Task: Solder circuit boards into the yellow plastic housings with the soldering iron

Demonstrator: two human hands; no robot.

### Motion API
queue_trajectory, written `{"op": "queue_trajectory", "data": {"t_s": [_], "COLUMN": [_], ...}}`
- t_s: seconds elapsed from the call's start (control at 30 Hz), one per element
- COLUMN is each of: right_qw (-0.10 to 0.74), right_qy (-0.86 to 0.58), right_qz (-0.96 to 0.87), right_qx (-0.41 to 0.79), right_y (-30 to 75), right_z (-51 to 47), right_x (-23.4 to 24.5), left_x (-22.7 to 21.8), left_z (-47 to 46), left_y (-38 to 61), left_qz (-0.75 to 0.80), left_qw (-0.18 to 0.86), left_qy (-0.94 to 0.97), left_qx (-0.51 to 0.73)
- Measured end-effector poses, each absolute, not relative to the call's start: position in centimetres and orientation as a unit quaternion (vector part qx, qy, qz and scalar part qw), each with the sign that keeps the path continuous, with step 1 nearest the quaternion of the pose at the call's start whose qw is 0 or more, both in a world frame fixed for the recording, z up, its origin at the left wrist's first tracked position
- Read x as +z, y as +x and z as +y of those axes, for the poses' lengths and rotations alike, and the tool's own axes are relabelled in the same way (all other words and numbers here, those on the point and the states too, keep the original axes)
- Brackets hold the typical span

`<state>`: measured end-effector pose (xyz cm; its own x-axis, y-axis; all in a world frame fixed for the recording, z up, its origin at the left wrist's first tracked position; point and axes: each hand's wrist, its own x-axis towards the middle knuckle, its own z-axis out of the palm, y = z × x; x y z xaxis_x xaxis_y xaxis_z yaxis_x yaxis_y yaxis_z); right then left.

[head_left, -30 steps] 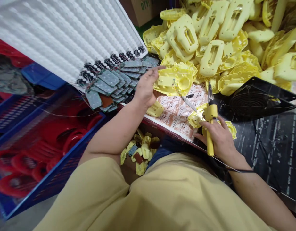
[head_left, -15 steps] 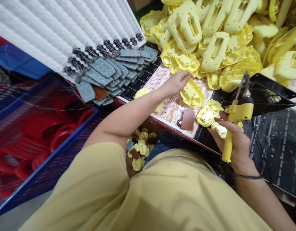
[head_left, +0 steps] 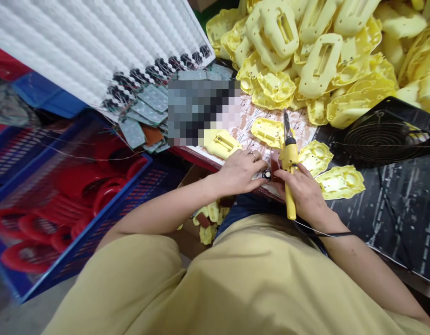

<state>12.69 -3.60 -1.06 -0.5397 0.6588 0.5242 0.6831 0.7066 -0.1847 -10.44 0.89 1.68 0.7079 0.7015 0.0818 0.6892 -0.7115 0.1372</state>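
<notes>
My right hand (head_left: 307,193) is wrapped around a yellow soldering gun (head_left: 289,158), its metal tip pointing away from me. The thumb of that hand reaches to a reddish-brown circuit board (head_left: 275,163) at the table's near edge. On the board's left side, my left hand (head_left: 241,171) has thumb and forefinger closed about a small black round part (head_left: 267,174) with a pale centre. Beyond the tool lies an open yellow shell half (head_left: 267,131). A yellow housing piece (head_left: 222,143) rests behind my left hand, and two more shell halves (head_left: 342,182) sit right of my right hand.
Yellow casings (head_left: 321,67) are heaped at the back. Wired grey-green boards (head_left: 152,98) lie beside a white ribbed sheet (head_left: 96,42); a blurred patch hides some. A black fan (head_left: 375,139) stands right. A blue crate (head_left: 85,232) holds red parts; a box of yellow pieces is below.
My left hand has come back from the shell halves to the black round part. My right hand has moved left with the soldering gun, to the brown board. A shell half now lies turned.
</notes>
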Motion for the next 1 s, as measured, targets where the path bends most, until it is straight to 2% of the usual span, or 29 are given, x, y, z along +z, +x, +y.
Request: {"op": "queue_trajectory", "data": {"t_s": [0.2, 0.37, 0.5, 0.67, 0.8, 0.93, 1.0], "right_qw": [0.42, 0.427, 0.424, 0.434, 0.458, 0.471, 0.455], "right_qy": [-0.493, -0.498, -0.504, -0.493, -0.473, -0.441, -0.453], "right_qz": [-0.762, -0.753, -0.75, -0.753, -0.753, -0.758, -0.763], "right_qx": [-0.03, -0.043, -0.058, -0.051, -0.006, 0.094, 0.08], "right_y": [13.6, 14.0, 14.3, 14.0, 13.0, 12.6, 12.7], "right_z": [-4.0, -4.3, -4.4, -4.5, -5.0, -5.1, -4.7], "right_x": [0.0, 0.5, 0.4, 0.7, 0.9, 0.2, -0.4], "left_x": [1.3, 1.3, 1.1, 1.0, 0.9, 1.6, 2.3], "left_z": [0.9, 0.4, 1.9, 5.5, 6.7, 6.7, 6.7], "left_y": [-10.4, -10.1, -9.4, -7.3, -6.1, -7.2, -7.9], "left_qz": [0.36, 0.375, 0.429, 0.417, 0.379, 0.387, 0.415], "left_qw": [0.034, 0.005, 0.049, 0.183, 0.358, 0.56, 0.636], "left_qy": [0.929, 0.92, 0.887, 0.841, 0.758, 0.607, 0.516], "left_qx": [0.076, 0.11, 0.164, 0.292, 0.392, 0.41, 0.396]}}
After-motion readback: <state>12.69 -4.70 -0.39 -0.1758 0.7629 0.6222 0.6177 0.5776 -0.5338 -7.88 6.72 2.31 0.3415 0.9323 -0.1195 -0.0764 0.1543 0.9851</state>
